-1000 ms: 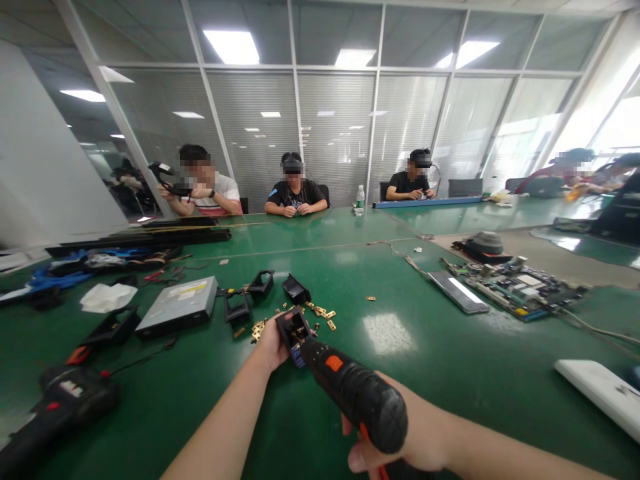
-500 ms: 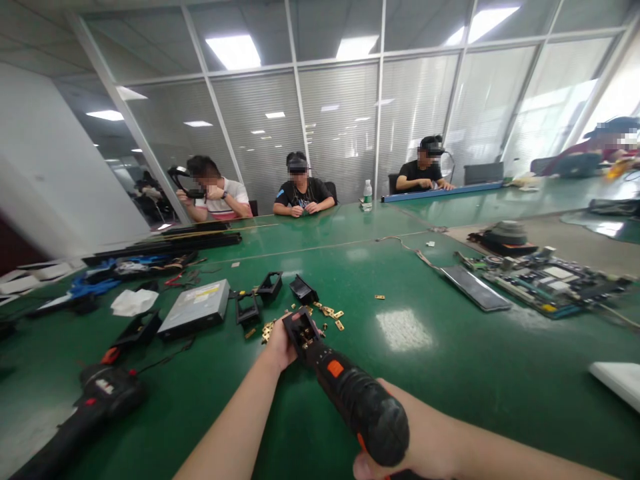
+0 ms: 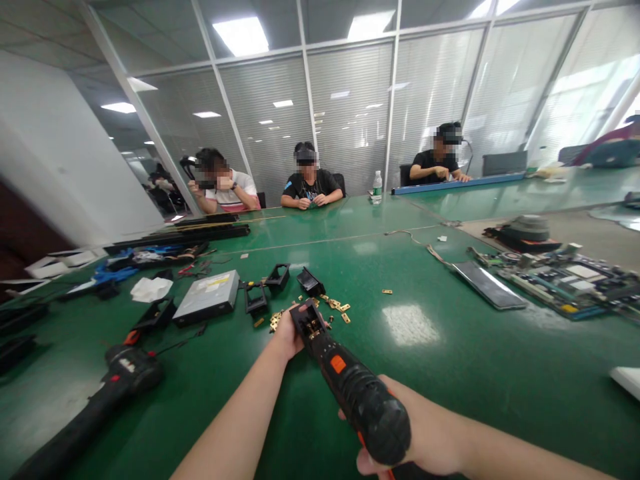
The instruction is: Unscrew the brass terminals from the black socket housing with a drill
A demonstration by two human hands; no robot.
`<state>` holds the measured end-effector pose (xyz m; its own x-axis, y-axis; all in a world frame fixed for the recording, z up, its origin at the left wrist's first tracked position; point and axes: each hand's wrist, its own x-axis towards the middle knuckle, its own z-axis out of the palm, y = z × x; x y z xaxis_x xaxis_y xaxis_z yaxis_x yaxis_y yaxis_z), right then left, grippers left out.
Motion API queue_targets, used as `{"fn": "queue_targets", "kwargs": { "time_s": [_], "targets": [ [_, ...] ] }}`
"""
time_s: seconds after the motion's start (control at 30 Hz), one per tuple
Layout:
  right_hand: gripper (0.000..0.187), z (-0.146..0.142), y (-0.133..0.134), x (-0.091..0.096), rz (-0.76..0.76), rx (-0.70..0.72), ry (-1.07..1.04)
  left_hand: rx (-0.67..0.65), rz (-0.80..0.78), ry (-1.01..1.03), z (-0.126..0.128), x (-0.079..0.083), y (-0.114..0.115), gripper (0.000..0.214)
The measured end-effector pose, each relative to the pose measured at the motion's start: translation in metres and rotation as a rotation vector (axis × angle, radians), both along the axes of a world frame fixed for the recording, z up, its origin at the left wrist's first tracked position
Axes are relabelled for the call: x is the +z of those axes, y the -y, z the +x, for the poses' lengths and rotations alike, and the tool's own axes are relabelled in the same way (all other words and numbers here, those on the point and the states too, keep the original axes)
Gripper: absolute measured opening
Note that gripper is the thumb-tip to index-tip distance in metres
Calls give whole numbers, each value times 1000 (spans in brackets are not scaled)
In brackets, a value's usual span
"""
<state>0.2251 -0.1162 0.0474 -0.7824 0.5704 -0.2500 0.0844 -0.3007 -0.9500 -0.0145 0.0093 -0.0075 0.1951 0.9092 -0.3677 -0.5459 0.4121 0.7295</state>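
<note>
My left hand (image 3: 289, 339) is closed around a small black plastic housing (image 3: 301, 312) with brass parts inside. In my right hand (image 3: 419, 423) is a black and orange power screwdriver (image 3: 357, 393), its front end pointing into the housing; the tip is hidden. Most of my right hand's fingers are behind the grip. Just beyond the left hand lie loose brass plates (image 3: 336, 305), with a single brass plate (image 3: 387, 291) farther right. Several similar black housings stand close by, among them one upright housing (image 3: 256, 301) and one tilted housing (image 3: 311, 282).
To the left are a silver optical drive (image 3: 207, 297), a crumpled white tissue (image 3: 151, 289) and another black power tool (image 3: 131, 373). A flat display panel (image 3: 487, 285) and circuit boards (image 3: 575, 283) lie right. Across the green table (image 3: 480, 373) sit several people, near a water bottle (image 3: 377, 184).
The view has shifted slightly, so the table's contents appear a little farther right. Both hands keep their hold, with the screwdriver still at the housing.
</note>
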Motion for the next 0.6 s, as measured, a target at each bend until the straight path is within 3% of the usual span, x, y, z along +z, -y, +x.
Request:
{"fn": "queue_targets", "kwargs": {
  "time_s": [0.1, 0.27, 0.4, 0.47, 0.6],
  "targets": [
    [27, 1, -1, 3, 66, 9, 28, -18, 9, 20, 0, -1, 0, 23],
    [28, 1, 0, -2, 42, 35, 37, -20, 12, 39, -1, -3, 0, 22],
    [24, -1, -3, -3, 237, 20, 5, -24, -7, 36, -2, -5, 0, 23],
    [32, -3, -5, 0, 305, 23, -3, -24, -5, 37, -3, -5, 0, 25],
    [30, -6, -8, 9, 218, -43, 23, -5, 12, 34, -4, -6, 0, 26]
  ]
}}
